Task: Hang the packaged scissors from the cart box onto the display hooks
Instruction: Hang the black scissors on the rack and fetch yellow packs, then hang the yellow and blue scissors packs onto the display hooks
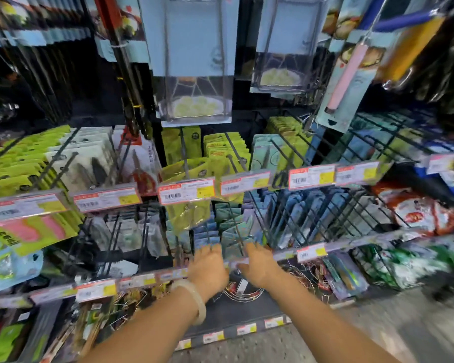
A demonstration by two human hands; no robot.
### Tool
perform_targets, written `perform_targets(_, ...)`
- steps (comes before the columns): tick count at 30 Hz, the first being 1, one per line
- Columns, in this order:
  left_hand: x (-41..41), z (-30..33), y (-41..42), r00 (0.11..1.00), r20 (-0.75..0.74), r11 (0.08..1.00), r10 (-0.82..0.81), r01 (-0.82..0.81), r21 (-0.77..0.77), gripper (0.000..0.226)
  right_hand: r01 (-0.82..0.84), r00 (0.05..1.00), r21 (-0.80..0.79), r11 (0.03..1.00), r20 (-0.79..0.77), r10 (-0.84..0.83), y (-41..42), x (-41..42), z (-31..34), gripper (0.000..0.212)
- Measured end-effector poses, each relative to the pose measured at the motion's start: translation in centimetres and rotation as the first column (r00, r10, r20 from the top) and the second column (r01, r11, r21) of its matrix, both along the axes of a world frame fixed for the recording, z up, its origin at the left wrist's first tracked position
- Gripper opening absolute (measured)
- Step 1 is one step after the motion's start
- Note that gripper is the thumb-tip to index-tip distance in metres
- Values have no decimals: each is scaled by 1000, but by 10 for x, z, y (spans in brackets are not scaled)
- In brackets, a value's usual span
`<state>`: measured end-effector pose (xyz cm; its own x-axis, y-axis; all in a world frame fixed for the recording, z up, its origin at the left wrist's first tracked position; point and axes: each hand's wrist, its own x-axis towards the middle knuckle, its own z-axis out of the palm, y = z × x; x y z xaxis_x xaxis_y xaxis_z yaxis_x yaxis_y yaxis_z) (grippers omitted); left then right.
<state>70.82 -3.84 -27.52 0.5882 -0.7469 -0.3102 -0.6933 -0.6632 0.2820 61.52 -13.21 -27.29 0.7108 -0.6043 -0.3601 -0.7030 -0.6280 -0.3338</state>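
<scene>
Both my hands reach into the lower hook row of a store display. My left hand, with a pale bangle on its wrist, has its fingers against blue packages hanging on a hook. My right hand touches teal packages on the neighbouring hook. The picture is blurred, so I cannot tell whether either hand holds a package. Red-handled packaged scissors hang in the upper row at centre left. The cart box is out of view.
Black wire hooks jut toward me at several levels, each fronted by price-tag strips. Green packs hang left, blue packs right, clear boxes above. Grey floor lies at lower right.
</scene>
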Motion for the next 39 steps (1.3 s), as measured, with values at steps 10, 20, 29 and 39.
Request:
perform_targets(10, -167, 40, -104, 923, 104, 928, -370, 372, 5, 66, 86, 993, -302, 950, -56, -107, -76, -189, 15, 58)
perform_targets(20, -390, 55, -224, 716, 114, 720, -688, 693, -9, 69, 462, 871, -399, 792, 38, -489, -143, -428, 35, 55)
perform_targets(29, -576, 48, -307, 416, 126, 421, -900, 907, 7, 70, 722, 650, -322, 613, 9, -760, -194, -612, 22, 67)
perform_targets(39, -752, 59, -486, 273, 109, 273, -956, 962, -14, 70, 805, 507, -342, 486, -31, -861, -351, -792, 35, 54)
